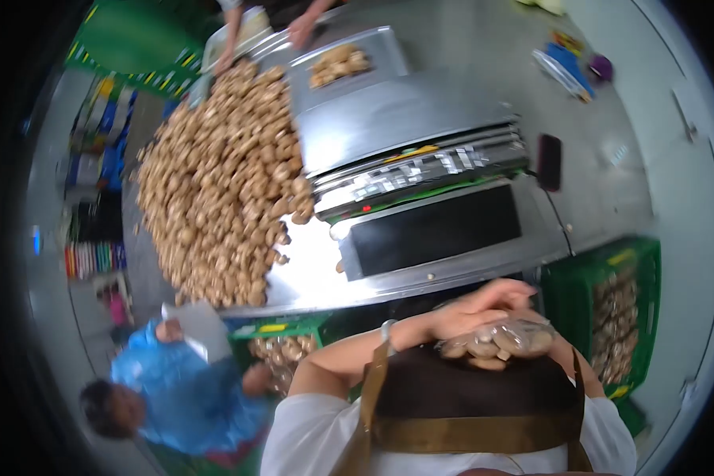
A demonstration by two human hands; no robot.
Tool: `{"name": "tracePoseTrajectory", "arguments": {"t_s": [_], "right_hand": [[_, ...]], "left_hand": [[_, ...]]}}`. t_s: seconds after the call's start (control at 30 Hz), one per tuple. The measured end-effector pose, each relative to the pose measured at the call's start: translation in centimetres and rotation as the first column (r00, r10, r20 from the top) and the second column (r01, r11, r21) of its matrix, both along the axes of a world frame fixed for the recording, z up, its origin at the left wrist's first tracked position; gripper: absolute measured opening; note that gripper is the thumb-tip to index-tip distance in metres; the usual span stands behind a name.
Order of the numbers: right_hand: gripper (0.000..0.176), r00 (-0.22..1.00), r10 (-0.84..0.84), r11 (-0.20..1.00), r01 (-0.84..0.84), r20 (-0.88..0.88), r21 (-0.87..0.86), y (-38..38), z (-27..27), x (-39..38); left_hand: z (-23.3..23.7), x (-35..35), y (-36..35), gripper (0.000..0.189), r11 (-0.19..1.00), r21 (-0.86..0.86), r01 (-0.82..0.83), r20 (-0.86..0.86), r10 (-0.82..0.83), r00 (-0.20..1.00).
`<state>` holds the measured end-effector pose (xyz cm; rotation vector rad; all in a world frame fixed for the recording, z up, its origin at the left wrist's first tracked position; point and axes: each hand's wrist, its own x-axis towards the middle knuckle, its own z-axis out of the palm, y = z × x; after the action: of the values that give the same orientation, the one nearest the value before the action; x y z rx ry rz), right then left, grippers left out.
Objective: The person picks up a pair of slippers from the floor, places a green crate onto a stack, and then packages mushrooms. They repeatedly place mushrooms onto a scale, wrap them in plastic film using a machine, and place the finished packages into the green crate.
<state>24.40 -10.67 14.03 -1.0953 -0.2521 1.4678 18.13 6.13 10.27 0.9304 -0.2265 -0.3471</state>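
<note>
At 5 o'clock, against the brown apron [468, 393], the left hand [484, 305] lies over a wrapped pack of mushrooms [496, 343], fingers together and curled on its top. Only a sliver of the right hand [565, 355] shows behind the pack, so its fingers cannot be made out. A blurred mushroom heap [222, 174] sits at 10 o'clock, and a co-worker in blue [174, 389] at 8 o'clock is partly cut off.

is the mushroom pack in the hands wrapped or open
Wrapped: glossy clear film lies tight over the mushroom pack, catching the light, while the left hand rests on top of it.
</note>
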Motion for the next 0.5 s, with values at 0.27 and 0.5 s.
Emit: {"name": "tracePoseTrajectory", "arguments": {"t_s": [0.27,0.5], "right_hand": [[0.068,0.783,0.314,0.934,-0.358,0.538,-0.024,0.1,-0.6,6.8],[0.077,0.936,0.165,0.986,-0.161,0.31,-0.038,12.2,-6.3,4.5]], "left_hand": [[-1.2,-4.5,3.4,0.037,0.998,0.067,0.002,-0.332,0.021,0.943],[-4.6,-15.1,5.3,0.05,0.379,-0.506,-0.775,-0.469,0.633,0.616]]}}
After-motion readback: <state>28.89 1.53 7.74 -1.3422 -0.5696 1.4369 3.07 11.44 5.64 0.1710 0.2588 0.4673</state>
